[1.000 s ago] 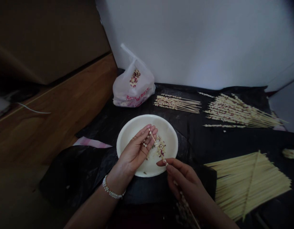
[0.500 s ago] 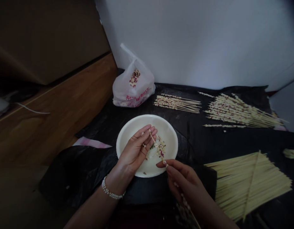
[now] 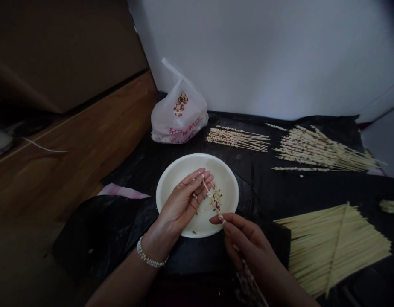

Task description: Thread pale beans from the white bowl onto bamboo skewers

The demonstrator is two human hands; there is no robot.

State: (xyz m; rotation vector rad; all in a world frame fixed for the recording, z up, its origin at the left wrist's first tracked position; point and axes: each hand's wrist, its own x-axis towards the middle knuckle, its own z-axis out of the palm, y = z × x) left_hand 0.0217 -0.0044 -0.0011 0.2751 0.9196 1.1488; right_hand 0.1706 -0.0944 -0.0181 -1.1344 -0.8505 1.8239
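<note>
My left hand [image 3: 184, 200], with a beaded bracelet at its wrist, is over a white bowl [image 3: 161, 183]. Its thumb and fingertips close on a small pale piece at the tip of a thin wooden skewer [image 3: 206, 186]. More small bits lie in that palm. My right hand [image 3: 246, 236], at the bowl's near right rim, pinches the same skewer, which has pale pieces threaded on it near the fingers. Below this hand, further loaded skewers [image 3: 249, 281] show dimly, partly hidden by it. Loose pale and dark-red pieces [image 3: 217, 198] lie in the bowl.
Behind the bowl stands a white plastic bag [image 3: 180, 121] of similar pieces. Two piles of loaded skewers [image 3: 232, 138] lie at the back and right. Many bare skewers [image 3: 337, 243] are spread at the near right. Black plastic sheeting [image 3: 257, 179] covers the surface; a wall stands behind.
My left hand has shifted very slightly right and down over the bowl. My right hand stays almost in place with the skewer.
</note>
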